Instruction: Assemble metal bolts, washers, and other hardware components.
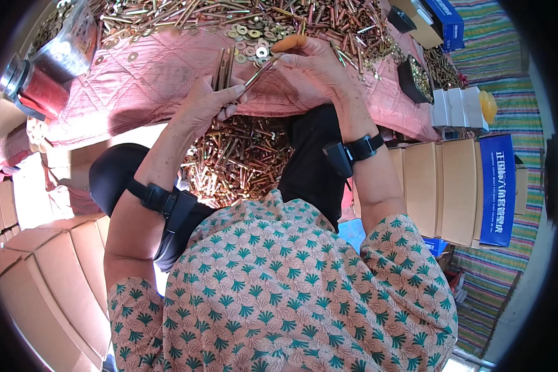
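In my left hand (203, 104) several long brass-coloured bolts (223, 69) stand bunched upright. The same hand also grips the lower end of one slanting bolt (254, 79) between thumb and fingers. My right hand (313, 62), with an orange cover (289, 43) on one finger, pinches at that bolt's upper end. Whether a small part sits between those fingertips is too small to tell. Just beyond both hands, loose washers (253, 42) lie on a pink quilted cloth (149, 80). Below the hands, a heap of bolts (239, 155) lies between my knees.
More bolts (328, 18) cover the far side of the cloth. A clear tub (68, 49) and a red container (43, 90) stand at the left. At the right are a black tray of small parts (415, 80) and cartons (443, 192). Other cartons (56, 279) fill the lower left.
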Motion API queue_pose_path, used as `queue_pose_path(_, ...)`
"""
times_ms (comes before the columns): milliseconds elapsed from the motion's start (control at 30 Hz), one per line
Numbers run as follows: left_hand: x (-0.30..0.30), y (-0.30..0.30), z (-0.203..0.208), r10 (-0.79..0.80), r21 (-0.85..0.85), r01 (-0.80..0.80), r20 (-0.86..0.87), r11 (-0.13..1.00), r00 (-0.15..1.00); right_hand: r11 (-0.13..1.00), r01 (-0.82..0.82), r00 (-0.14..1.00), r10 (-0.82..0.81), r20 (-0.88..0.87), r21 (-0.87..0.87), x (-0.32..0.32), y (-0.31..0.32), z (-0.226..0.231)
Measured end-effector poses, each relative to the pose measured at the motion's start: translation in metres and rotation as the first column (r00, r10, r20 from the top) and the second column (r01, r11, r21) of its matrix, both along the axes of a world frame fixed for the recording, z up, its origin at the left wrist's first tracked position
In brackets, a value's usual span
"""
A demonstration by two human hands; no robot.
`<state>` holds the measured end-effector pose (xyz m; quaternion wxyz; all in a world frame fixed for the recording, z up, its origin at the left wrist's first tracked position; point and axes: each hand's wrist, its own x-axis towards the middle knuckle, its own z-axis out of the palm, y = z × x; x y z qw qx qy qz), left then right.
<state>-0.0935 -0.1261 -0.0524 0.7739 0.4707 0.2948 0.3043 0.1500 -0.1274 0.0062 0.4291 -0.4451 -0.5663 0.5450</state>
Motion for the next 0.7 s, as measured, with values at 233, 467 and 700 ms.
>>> queue_pose_path(233,-0.026,-0.007,0.030,0.072,0.022,-0.071,-0.021,0.997,0.997,0.972,0.053,0.775,-0.185,0.604,0.230,-0.012,0.014,0.001)
queue_pose_path(467,-0.030,-0.043,0.013,0.150,0.122,-0.139,-0.087,0.983,0.985,0.996,-0.054,0.965,0.033,0.259,0.073,-0.007,-0.010,-0.021)
queue_pose_path(700,-0.043,-0.071,0.034,0.125,0.195,-0.089,-0.175,0.977,0.977,0.811,-0.415,0.431,-0.224,0.874,0.412,-0.078,-0.098,0.122)
